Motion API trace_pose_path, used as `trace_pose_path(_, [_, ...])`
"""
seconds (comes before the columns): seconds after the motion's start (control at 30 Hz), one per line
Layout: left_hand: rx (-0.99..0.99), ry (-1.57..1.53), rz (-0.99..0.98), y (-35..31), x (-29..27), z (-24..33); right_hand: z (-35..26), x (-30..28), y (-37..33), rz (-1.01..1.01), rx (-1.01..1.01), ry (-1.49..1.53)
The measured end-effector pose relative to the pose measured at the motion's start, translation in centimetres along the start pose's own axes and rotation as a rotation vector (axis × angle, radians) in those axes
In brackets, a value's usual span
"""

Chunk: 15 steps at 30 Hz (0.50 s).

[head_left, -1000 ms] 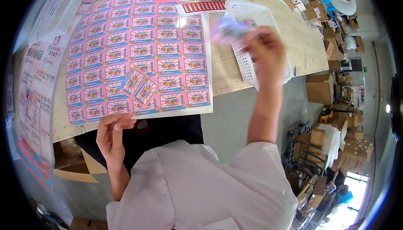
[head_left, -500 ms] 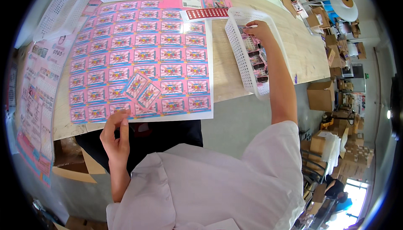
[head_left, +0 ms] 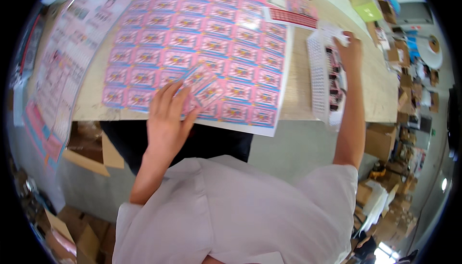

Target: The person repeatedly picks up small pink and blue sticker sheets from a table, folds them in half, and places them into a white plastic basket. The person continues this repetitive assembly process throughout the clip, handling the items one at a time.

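Note:
My left hand (head_left: 167, 114) lies over the lower part of a large pink printed sheet (head_left: 149, 59), its fingers stretched out. Two loose cards (head_left: 202, 86) with the same pink and blue pattern rest on the sheet, just beside those fingertips. On the right, my right hand (head_left: 350, 54) is at the far end of a white perforated plastic basket (head_left: 317, 78). Its thumb and fingers curl together over a pale bit that I cannot make out. Several small pink-and-black packed items (head_left: 334, 78) lie in the basket below that hand.
A red-and-white printed strip (head_left: 291, 17) lies between the sheet and the basket. Another printed sheet (head_left: 79, 54) hangs over the table's left side. An open cardboard box (head_left: 91, 143) stands under the table. Shelves and cartons (head_left: 380, 141) line the right side.
My left hand has moved from the sheet's near edge up onto it, close to the loose cards. My right hand stays at the basket's far end. The whole view has shifted.

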State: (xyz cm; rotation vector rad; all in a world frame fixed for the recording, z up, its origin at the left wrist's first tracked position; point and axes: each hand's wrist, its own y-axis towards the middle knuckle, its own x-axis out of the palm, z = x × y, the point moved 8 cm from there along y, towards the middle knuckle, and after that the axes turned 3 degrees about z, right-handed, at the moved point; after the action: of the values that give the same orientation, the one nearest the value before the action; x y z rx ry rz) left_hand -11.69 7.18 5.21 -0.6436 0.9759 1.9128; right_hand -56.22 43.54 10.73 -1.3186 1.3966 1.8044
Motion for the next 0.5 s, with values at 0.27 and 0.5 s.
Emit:
trace_pose_path(0.27, [0.028, 0.085, 0.009, 0.5, 3.3, -1.3, -23.9, -11.3, -12.2, -0.083, -0.064, 0.607])
trace_pose_path(0.5, [-0.003, -0.06, 0.024, 0.3, 2.6, -2.7, -36.8, -2.1, -19.2, -0.32, -0.265, 0.643])
